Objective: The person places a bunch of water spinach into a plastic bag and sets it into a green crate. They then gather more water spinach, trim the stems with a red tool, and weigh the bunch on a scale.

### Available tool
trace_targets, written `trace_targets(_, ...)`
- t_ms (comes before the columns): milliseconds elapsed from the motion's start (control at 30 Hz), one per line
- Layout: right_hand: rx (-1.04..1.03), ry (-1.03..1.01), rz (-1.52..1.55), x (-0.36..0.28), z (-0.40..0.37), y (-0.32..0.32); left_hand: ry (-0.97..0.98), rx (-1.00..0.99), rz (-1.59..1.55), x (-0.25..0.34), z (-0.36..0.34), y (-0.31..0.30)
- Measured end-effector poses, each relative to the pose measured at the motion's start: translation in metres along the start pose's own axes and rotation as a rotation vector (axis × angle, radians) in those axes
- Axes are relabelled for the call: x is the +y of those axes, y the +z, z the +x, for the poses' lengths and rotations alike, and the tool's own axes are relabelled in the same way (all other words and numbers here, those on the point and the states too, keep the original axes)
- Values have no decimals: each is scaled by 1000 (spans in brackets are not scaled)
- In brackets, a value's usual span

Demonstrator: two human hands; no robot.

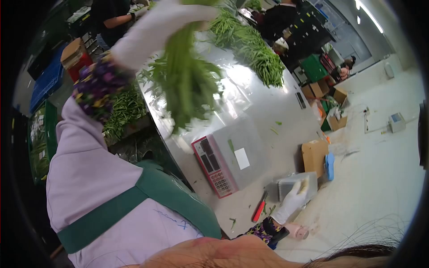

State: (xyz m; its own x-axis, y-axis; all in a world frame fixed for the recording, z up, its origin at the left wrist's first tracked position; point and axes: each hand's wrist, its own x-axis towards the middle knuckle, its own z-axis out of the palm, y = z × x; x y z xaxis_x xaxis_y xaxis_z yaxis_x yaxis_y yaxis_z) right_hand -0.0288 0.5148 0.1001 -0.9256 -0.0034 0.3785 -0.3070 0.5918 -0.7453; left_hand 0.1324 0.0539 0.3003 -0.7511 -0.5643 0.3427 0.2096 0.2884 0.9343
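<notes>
My left hand (167,29), in a white glove and blurred by motion, is raised at the top of the view. It grips a bunch of long-stemmed leafy greens (183,80), whose leaves hang down over the metal table (286,118). Below the bunch lies a scale (216,172) with a red frame, its pan topped by a white paper slip (241,158) and a loose stem. My right hand (292,203), gloved too, has its fingers closed at the clear plastic bags (311,182), beside a spiral edge. A red-handled knife (259,210) rests nearby.
A long heap of greens (254,51) covers the table's far side. More greens (127,109) fill a crate on my left. A cardboard box (314,156) and a pink bottle (297,231) stand near my right hand. Co-workers (277,20) are across the table.
</notes>
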Motion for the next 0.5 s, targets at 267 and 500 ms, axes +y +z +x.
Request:
trace_targets(267, -26, -506, 132, -219, -20, 85, 253, 98, -459, -73, 65, 171)
trace_targets(500, 264, -329, -125, -113, 37, 235, -35, 46, -583, -74, 19, 250)
